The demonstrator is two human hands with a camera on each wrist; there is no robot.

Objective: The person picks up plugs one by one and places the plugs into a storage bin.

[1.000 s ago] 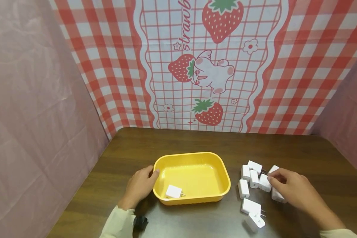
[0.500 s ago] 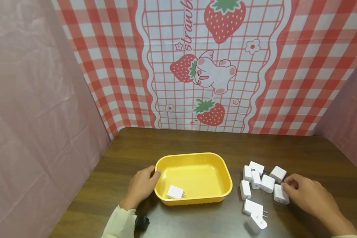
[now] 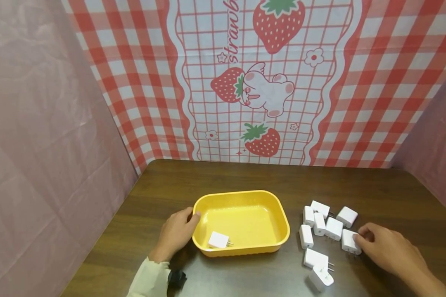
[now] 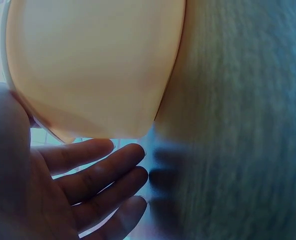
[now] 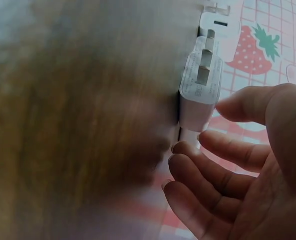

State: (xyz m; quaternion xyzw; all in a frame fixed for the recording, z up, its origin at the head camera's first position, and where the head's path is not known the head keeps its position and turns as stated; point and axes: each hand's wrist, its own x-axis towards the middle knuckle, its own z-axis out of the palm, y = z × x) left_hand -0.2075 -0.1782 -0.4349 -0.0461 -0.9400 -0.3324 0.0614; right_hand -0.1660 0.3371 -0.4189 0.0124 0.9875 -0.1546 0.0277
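A yellow tray [image 3: 245,250] sits on the table with one white charger [image 3: 218,239] lying in its front left corner, prongs to the right. My left hand [image 3: 176,233] holds the tray's left end, thumb over the rim and fingers along the outer wall. In the left wrist view the fingers [image 4: 108,170] spread loosely below the tray's end. To the right, my right hand [image 3: 388,249] reaches a white charger [image 3: 351,242] at its right side. Its thumb tip meets the charger's edge; the index fingertip is close by. The right wrist view shows that charger's prongs [image 5: 203,75].
Several more white chargers lie in a loose group right of the tray, among them a charger [image 3: 347,216] at the back and a charger [image 3: 321,277] near the front. A red checked strawberry cloth [image 3: 260,82] hangs behind the table [image 3: 223,177].
My right hand has drawn back rightward from over the chargers, uncovering the two rightmost ones, and moved slightly nearer the front to the closer one. My left hand stays at the tray.
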